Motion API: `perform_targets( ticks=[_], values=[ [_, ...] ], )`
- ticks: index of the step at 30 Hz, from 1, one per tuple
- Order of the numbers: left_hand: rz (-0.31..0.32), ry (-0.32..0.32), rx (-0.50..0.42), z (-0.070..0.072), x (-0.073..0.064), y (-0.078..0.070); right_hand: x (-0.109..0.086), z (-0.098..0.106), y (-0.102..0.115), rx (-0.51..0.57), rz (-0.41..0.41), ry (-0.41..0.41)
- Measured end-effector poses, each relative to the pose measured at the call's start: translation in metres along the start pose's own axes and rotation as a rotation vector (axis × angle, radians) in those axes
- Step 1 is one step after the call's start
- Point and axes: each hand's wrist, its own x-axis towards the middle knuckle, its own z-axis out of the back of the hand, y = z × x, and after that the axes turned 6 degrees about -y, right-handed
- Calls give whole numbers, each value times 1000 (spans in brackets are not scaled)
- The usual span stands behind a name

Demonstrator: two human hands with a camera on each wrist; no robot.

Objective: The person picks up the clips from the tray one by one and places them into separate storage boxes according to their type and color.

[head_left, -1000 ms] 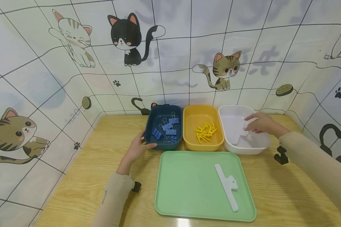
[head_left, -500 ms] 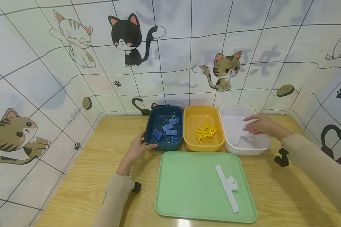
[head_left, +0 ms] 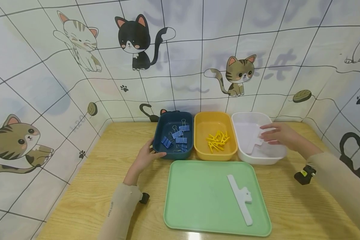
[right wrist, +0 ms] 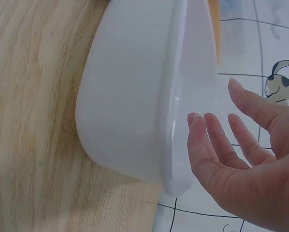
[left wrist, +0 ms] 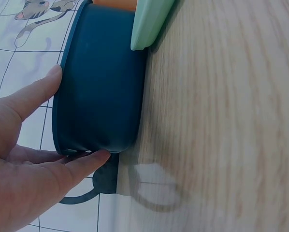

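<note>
At the left, my left hand rests against the near left corner of a dark blue bin. Its thumb and fingers lie almost straight along the outer wall and rim. Several blue binder clips lie inside that bin. My right hand hovers over the right side of a white bin, fingers spread and slightly bent, nothing between them. Beneath the fingertips, white clips lie in the bin, partly hidden by the hand. A long white bag clip lies on a light green tray.
Between the blue and white bins stands a yellow bin with several yellow clothespins. All three stand in a row at the back of the wooden table, before a wall printed with cartoon cats. The tray lies in front of them.
My right hand has shifted slightly right over the white bin and its fingers have spread. The left hand stays at the blue bin; the white clip on the tray has not moved.
</note>
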Motion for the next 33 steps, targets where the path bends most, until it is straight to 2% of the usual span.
perform_targets(
  ticks=[10,18,26,33],
  values=[
    [-3,-2,13,0,-1,-1,-27,-12,8,17,38,-36],
    [-3,0,13,2,-1,-3,-43,-28,3,43,58,-39],
    [-14,-1,28,2,0,-1,-58,-46,-4,83,159,-53],
    [-18,-5,20,2,0,-1,-71,-57,-9,67,220,-134]
  ],
)
